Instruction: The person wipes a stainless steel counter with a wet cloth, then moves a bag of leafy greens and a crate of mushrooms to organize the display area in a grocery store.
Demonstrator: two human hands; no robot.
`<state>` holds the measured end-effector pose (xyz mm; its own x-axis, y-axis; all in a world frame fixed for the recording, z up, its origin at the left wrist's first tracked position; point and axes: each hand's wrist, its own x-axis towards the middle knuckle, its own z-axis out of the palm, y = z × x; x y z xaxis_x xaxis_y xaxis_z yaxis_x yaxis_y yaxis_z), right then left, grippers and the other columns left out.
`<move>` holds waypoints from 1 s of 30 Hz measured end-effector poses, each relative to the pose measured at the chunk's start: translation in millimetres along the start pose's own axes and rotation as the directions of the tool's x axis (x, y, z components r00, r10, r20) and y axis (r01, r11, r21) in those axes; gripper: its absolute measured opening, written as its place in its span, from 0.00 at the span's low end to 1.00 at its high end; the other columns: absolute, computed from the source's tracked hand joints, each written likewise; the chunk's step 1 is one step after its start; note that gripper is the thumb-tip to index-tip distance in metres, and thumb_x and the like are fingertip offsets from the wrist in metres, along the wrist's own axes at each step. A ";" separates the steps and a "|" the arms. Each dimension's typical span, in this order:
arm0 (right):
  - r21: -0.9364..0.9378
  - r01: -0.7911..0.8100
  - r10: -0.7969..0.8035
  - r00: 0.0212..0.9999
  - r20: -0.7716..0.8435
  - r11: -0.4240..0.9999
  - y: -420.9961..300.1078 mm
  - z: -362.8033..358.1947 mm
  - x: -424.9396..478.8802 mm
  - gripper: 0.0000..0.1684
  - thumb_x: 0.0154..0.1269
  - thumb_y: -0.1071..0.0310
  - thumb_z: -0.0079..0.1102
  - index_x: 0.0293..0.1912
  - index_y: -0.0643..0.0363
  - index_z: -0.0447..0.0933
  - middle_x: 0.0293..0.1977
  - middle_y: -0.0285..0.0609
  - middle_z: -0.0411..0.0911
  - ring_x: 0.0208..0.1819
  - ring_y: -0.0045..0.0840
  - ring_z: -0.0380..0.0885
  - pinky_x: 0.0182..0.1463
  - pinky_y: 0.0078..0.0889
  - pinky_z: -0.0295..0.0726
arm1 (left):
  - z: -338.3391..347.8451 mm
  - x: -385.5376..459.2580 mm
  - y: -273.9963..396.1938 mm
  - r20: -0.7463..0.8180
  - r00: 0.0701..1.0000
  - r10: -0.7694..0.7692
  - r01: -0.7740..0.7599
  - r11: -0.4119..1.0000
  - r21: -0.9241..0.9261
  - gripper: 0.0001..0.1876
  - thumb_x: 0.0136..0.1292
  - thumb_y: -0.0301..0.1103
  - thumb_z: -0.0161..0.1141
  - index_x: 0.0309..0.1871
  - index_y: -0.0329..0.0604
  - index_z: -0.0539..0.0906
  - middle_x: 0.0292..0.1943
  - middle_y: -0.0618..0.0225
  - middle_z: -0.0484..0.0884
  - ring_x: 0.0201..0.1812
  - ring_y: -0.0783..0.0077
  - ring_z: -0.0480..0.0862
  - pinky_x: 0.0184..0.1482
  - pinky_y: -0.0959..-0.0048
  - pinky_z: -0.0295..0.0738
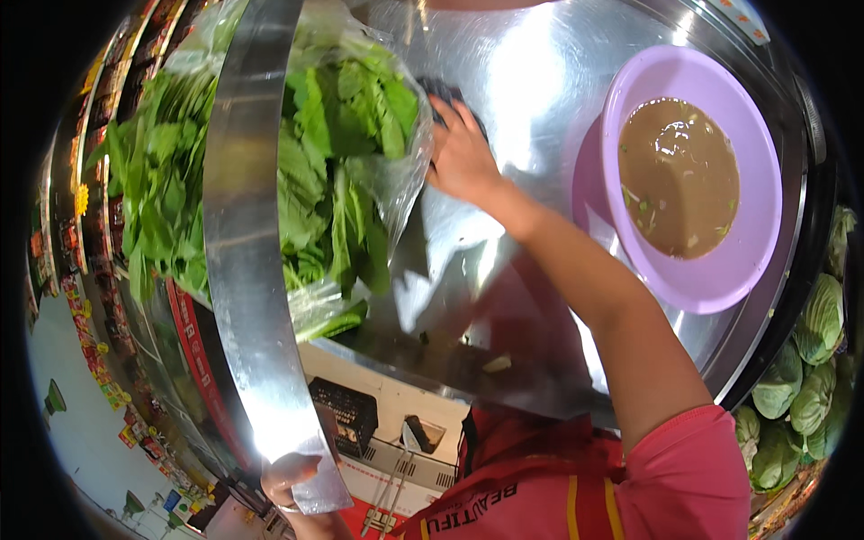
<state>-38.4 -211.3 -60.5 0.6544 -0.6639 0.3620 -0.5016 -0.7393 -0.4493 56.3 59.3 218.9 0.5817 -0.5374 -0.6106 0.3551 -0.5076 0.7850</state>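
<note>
A long stainless-steel strip or panel (246,202) crosses the left of the view, looking bent by the lens. My left hand (290,479) grips its lower end, thumb across the face. On the metal worktop (533,155), my right hand (466,152) presses down on a dark item (472,111), perhaps a cloth, mostly hidden by the fingers. Close beside that hand is a clear plastic bag (415,162) around leafy green vegetables (310,196). More leafy greens (162,175) show on the strip's other side; the strip hides what lies between.
A lilac plastic basin (759,202) of murky brown water (682,182) with plant bits stands at the right. Cabbages (820,324) lie beyond the worktop's right edge. Below is a black crate (347,412). Packaged goods (91,162) line shelves at far left.
</note>
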 end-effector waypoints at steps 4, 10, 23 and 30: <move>0.223 0.170 -0.211 0.962 0.173 0.960 -80.5 -2.6 -103.0 0.19 0.48 0.62 0.57 0.44 0.48 0.79 0.55 0.37 0.69 0.66 0.42 0.52 0.69 0.52 0.42 | -23.8 -20.8 0.6 0.022 0.998 -0.051 0.052 0.998 -0.046 0.35 0.25 0.33 0.57 0.45 0.22 0.69 0.27 0.49 0.74 0.17 0.64 0.74 0.19 0.76 0.71; 0.259 0.194 -0.287 0.875 0.389 0.946 -176.8 47.0 -85.0 0.31 0.54 0.64 0.45 0.61 0.38 0.64 0.55 0.42 0.69 0.63 0.36 0.58 0.66 0.50 0.48 | -42.1 -44.1 -14.3 0.070 0.997 -0.029 0.031 0.999 -0.039 0.41 0.26 0.36 0.59 0.51 0.21 0.66 0.31 0.44 0.72 0.17 0.63 0.73 0.20 0.77 0.73; 0.494 0.286 -0.486 0.804 0.344 0.821 -133.3 -12.5 -163.8 0.22 0.42 0.70 0.59 0.43 0.46 0.79 0.56 0.35 0.68 0.66 0.38 0.54 0.68 0.48 0.47 | -48.9 -70.1 -40.2 0.103 0.995 -0.003 0.010 0.998 -0.067 0.30 0.33 0.35 0.57 0.43 0.22 0.72 0.34 0.47 0.75 0.22 0.67 0.77 0.26 0.78 0.72; 0.599 0.116 -0.343 0.897 0.280 0.792 -78.9 -85.0 -242.0 0.22 0.39 0.74 0.61 0.41 0.49 0.80 0.50 0.36 0.74 0.61 0.38 0.60 0.63 0.44 0.59 | -47.9 -68.9 -51.5 0.270 0.963 0.019 0.007 0.995 -0.095 0.31 0.37 0.30 0.55 0.50 0.26 0.70 0.40 0.47 0.76 0.28 0.62 0.80 0.33 0.72 0.77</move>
<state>-205.2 -1.8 -43.2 0.9172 -0.3102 0.2502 0.0176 -0.5956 -0.8031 32.9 154.8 225.5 0.3688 -0.7088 -0.6013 0.4276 -0.4450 0.7868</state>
